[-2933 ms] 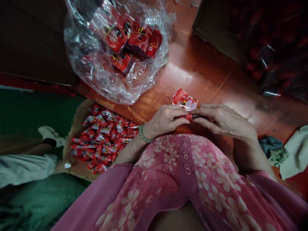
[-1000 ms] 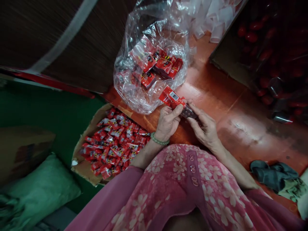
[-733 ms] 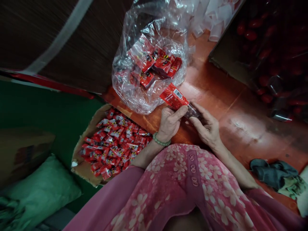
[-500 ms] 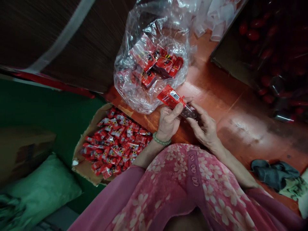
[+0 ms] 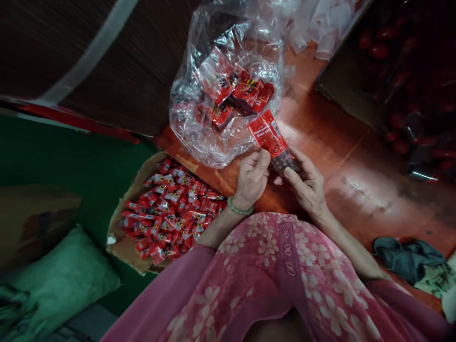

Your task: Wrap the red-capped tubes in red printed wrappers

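A small red printed plastic packet [image 5: 269, 135] with a see-through, dark lower end is held up in front of me, tilted. My right hand [image 5: 308, 183] grips its lower end between thumb and fingers. At the packet's left edge my left hand [image 5: 252, 175] is closed, thumb against the curled fingers, pinching the edge. A green bead bracelet [image 5: 240, 206] circles the left wrist. Just beyond the hands lies a large clear plastic bag [image 5: 221, 152] with several banded bundles of red packets [image 5: 245, 92] in it.
Below left, a cardboard box [image 5: 116, 221] is full of small filled red packets [image 5: 174, 216]. Clear plastic cups [image 5: 329, 28] lie at the top. Dark-red items sit in a container [image 5: 342, 102] at right. Dark cloth [image 5: 406, 256] lies on the orange tabletop [image 5: 356, 156].
The packet has turned more upright and its printed end has moved right. My left thumb has slid from its front to its left edge; my right hand keeps hold of the lower end.
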Demonstrator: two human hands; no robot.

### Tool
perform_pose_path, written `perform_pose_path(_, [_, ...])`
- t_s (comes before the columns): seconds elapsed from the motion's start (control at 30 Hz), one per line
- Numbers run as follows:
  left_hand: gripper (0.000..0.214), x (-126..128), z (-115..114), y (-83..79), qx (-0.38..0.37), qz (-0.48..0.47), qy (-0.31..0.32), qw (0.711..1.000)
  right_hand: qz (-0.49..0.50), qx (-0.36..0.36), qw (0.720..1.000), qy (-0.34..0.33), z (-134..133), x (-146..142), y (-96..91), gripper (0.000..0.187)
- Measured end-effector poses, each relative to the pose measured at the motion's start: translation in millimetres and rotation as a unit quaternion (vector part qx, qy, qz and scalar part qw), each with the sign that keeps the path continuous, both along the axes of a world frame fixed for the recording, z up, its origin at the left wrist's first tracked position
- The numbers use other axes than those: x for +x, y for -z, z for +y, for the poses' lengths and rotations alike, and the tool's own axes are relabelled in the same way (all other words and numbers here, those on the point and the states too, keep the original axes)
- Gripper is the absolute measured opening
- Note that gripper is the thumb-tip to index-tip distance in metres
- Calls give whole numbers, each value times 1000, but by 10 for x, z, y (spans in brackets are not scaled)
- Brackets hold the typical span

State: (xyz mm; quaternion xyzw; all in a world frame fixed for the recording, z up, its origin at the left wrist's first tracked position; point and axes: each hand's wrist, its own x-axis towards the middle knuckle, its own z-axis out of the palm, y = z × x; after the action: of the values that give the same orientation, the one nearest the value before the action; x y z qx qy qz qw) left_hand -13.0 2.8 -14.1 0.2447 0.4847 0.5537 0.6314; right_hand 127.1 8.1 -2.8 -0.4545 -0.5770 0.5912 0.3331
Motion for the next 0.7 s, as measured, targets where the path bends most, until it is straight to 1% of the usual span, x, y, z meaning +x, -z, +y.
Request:
perform_pose_path(0.07, [60, 49, -1, 1, 1, -35, -23, 999, 15, 4, 1000, 17, -12, -29, 40, 60])
perform_pose_path(0.13, [58, 101, -6, 8, 10, -44, -35, 998, 15, 14, 999, 26, -25, -53, 74, 61])
perform_pose_path(0.23, [57, 137, -12, 20, 21, -50, -46, 997, 2, 35, 999, 22, -31, -66, 96, 61])
perform_pose_path(0.37, [59, 91, 9, 5, 4, -80, -50, 996, 37, 46, 998, 22, -18, -62, 99, 52])
perform_pose_path(0.47, [57, 34, 48, -35, 19, -83, -64, 994, 65, 57, 996, 28, -14, -70, 110, 46])
perform_pose_path(0.6, [49, -8, 107, -96, 53, -104, -57, 992, 35, 89, 995, 11, -24, -71, 113, 43])
perform_pose_path(0.7, [48, 0, 124, -95, 60, -96, -52, 992, -2, 123, 992, -8, -23, -43, 107, 44])
